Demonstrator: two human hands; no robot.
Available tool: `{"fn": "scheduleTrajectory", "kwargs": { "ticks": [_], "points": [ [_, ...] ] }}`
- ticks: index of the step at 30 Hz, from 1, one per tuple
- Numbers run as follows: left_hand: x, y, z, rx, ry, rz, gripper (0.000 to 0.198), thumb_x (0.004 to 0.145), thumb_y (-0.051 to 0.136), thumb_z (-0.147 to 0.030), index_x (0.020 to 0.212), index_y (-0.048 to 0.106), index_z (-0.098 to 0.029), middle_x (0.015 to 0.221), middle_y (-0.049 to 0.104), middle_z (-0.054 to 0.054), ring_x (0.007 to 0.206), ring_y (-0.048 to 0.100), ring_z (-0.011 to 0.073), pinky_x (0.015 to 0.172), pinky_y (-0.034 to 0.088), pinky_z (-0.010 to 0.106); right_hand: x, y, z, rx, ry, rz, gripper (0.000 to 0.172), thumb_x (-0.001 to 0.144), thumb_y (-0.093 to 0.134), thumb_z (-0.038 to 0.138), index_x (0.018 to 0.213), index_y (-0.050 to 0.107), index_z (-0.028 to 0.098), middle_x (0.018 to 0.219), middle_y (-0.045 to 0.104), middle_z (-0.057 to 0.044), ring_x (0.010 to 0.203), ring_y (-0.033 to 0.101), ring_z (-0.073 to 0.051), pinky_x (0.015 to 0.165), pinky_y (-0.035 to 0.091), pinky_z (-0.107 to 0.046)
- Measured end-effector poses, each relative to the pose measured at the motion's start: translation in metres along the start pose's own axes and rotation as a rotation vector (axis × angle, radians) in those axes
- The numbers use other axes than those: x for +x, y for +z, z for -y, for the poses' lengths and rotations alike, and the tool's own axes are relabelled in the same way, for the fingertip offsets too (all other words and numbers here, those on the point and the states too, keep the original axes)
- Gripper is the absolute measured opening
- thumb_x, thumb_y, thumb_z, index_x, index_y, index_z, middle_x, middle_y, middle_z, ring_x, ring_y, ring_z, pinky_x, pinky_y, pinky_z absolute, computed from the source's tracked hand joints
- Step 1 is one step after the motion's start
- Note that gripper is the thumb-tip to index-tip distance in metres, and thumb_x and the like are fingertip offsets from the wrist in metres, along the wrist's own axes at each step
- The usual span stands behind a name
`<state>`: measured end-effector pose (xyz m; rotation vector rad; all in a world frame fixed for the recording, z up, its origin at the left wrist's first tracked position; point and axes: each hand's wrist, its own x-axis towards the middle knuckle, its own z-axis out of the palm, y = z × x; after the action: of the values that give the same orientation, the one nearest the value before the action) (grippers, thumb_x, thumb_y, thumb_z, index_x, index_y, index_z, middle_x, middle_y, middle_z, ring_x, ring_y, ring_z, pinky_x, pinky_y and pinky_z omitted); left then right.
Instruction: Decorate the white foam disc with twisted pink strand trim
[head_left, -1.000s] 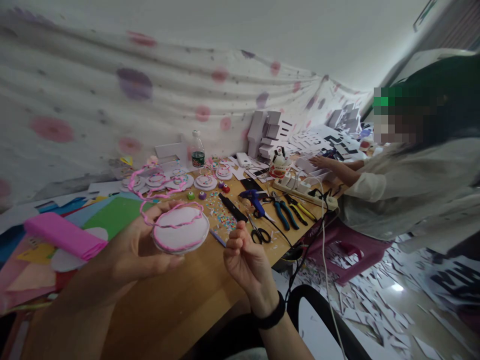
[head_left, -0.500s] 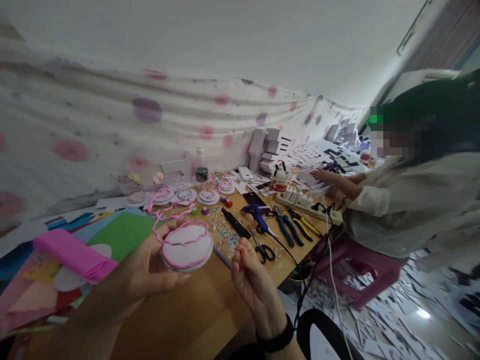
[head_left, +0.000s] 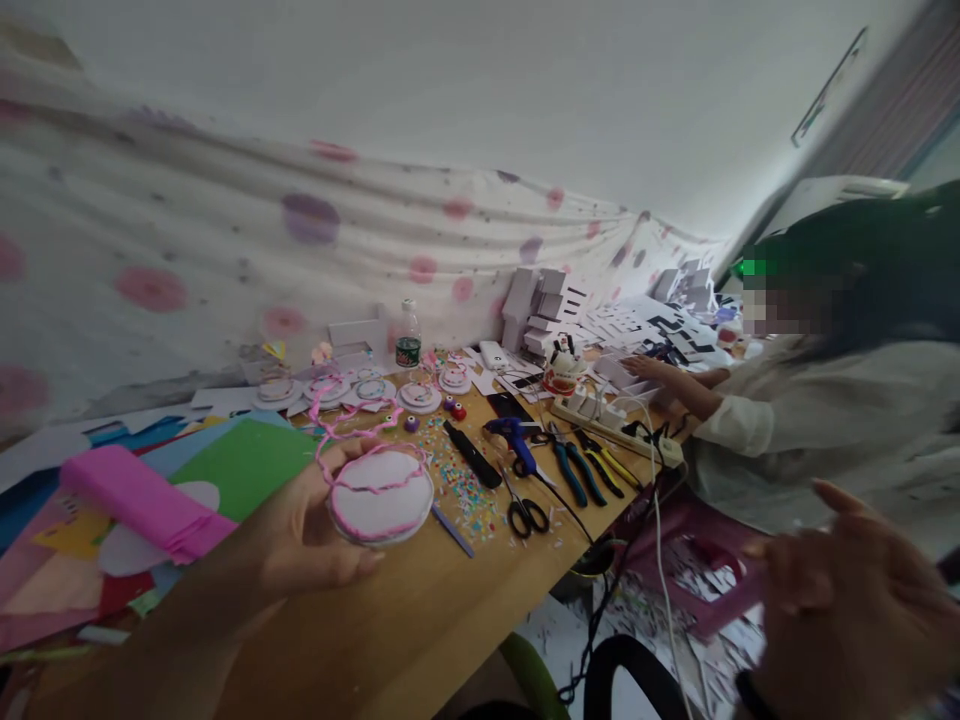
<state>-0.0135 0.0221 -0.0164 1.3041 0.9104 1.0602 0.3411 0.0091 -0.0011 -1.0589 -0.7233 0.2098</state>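
Note:
My left hand (head_left: 319,530) grips a round white disc (head_left: 382,495) by its left edge, thumb below and fingers behind. Pink yarn (head_left: 375,488) runs across the disc and around its lower rim, and a loose wavy length trails up behind it. My right hand (head_left: 847,600) is off the table at the far right, smeared by motion. One finger points up; whether the others hold anything cannot be made out. Closest to the disc on the table are a blue-grey stick (head_left: 453,530), black-handled scissors (head_left: 528,515) and scattered colourful bits (head_left: 465,490).
A blue glue gun (head_left: 516,440), pliers (head_left: 577,470), a black cutter (head_left: 471,453) and a power strip (head_left: 619,430) lie to the right. Decorated white discs (head_left: 418,397) and a bottle (head_left: 408,340) stand behind. Coloured paper (head_left: 240,470) covers the left. Another person (head_left: 825,430) sits at right.
My right hand has swung from beside the scissors to the far right, away from the table. My left hand still holds the disc, nearly in place. The view has shifted slightly.

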Motion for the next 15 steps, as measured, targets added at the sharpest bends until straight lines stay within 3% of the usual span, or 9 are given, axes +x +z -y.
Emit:
{"fn": "scheduleTrajectory", "kwargs": {
  "ticks": [1,3,5,7,9,10,11,12,15],
  "points": [
    [0.0,-0.002,0.0,0.003,-0.018,0.005,0.081,0.068,0.086,-0.037,0.138,0.046,-0.024,0.134,0.064,0.011,0.12,0.064,0.0286,0.093,0.052,0.031,0.009,-0.008,0.001,-0.134,-0.03,-0.089,0.007,0.079,0.077,0.04,0.075,0.077,0.033,0.039,0.039,0.006,0.035,0.033,-0.012,0.038,0.03,-0.034],
    [0.0,-0.004,-0.001,-0.015,-0.065,0.009,0.083,0.065,0.087,-0.039,0.136,0.047,-0.027,0.135,0.063,0.01,0.124,0.062,0.0297,0.098,0.051,0.033,0.024,-0.025,-0.003,-0.455,0.008,-0.106,0.012,0.076,0.076,0.048,0.069,0.073,0.039,0.045,0.048,0.001,0.04,0.036,-0.018,0.039,0.024,-0.037],
    [-0.001,-0.004,-0.003,-0.034,-0.068,0.009,0.081,0.065,0.087,-0.039,0.135,0.049,-0.028,0.134,0.064,0.01,0.125,0.061,0.0305,0.098,0.051,0.034,0.036,-0.039,-0.014,-0.731,0.068,0.024,0.017,0.067,0.08,0.048,0.063,0.067,0.038,0.049,0.057,-0.002,0.044,0.043,-0.022,0.041,0.026,-0.038],
    [-0.001,-0.002,-0.004,-0.043,-0.072,0.01,0.078,0.066,0.087,-0.037,0.134,0.05,-0.028,0.133,0.065,0.01,0.125,0.061,0.0299,0.096,0.052,0.033,0.04,-0.047,-0.024,-0.881,0.031,0.112,0.02,0.061,0.082,0.044,0.065,0.064,0.037,0.056,0.062,-0.004,0.052,0.053,-0.026,0.046,0.033,-0.04],
    [-0.002,0.001,-0.005,-0.054,-0.063,-0.005,0.08,0.066,0.087,-0.038,0.136,0.049,-0.027,0.135,0.063,0.01,0.124,0.061,0.0288,0.095,0.052,0.032,0.035,-0.045,-0.03,-0.852,-0.062,0.215,0.013,0.077,0.069,0.05,0.084,0.071,0.039,0.075,0.073,-0.006,0.073,0.065,-0.028,0.057,0.042,-0.04],
    [-0.002,0.003,-0.005,-0.057,-0.052,-0.014,0.082,0.066,0.088,-0.038,0.137,0.048,-0.026,0.136,0.062,0.01,0.124,0.061,0.0283,0.096,0.052,0.032,0.027,-0.04,-0.032,-0.815,-0.06,0.212,0.02,0.084,0.061,0.054,0.089,0.072,0.038,0.078,0.075,-0.007,0.077,0.067,-0.028,0.06,0.044,-0.04],
    [-0.002,0.004,-0.004,-0.057,-0.038,-0.024,0.084,0.065,0.089,-0.036,0.138,0.048,-0.026,0.138,0.061,0.01,0.124,0.06,0.0279,0.098,0.051,0.032,0.018,-0.031,-0.032,-0.785,-0.058,0.106,0.033,0.086,0.055,0.058,0.085,0.072,0.03,0.064,0.07,-0.005,0.067,0.066,-0.028,0.057,0.044,-0.039],
    [-0.002,0.006,-0.003,-0.054,-0.025,-0.03,0.087,0.065,0.089,-0.034,0.14,0.047,-0.026,0.138,0.06,0.01,0.124,0.06,0.0276,0.1,0.05,0.033,0.005,-0.02,-0.031,-0.742,-0.031,0.111,0.04,0.088,0.054,0.061,0.084,0.071,0.026,0.054,0.063,-0.003,0.058,0.063,-0.026,0.054,0.043,-0.036],
    [-0.003,0.01,-0.001,-0.017,0.008,-0.059,0.088,0.067,0.089,-0.027,0.143,0.045,-0.027,0.136,0.062,0.009,0.126,0.06,0.027,0.104,0.049,0.034,-0.041,0.021,-0.026,-0.391,0.124,0.433,0.061,0.088,0.056,0.073,0.053,0.061,0.023,0.038,0.053,0.0,0.037,0.05,-0.017,0.045,0.042,-0.031]
  ]
}}
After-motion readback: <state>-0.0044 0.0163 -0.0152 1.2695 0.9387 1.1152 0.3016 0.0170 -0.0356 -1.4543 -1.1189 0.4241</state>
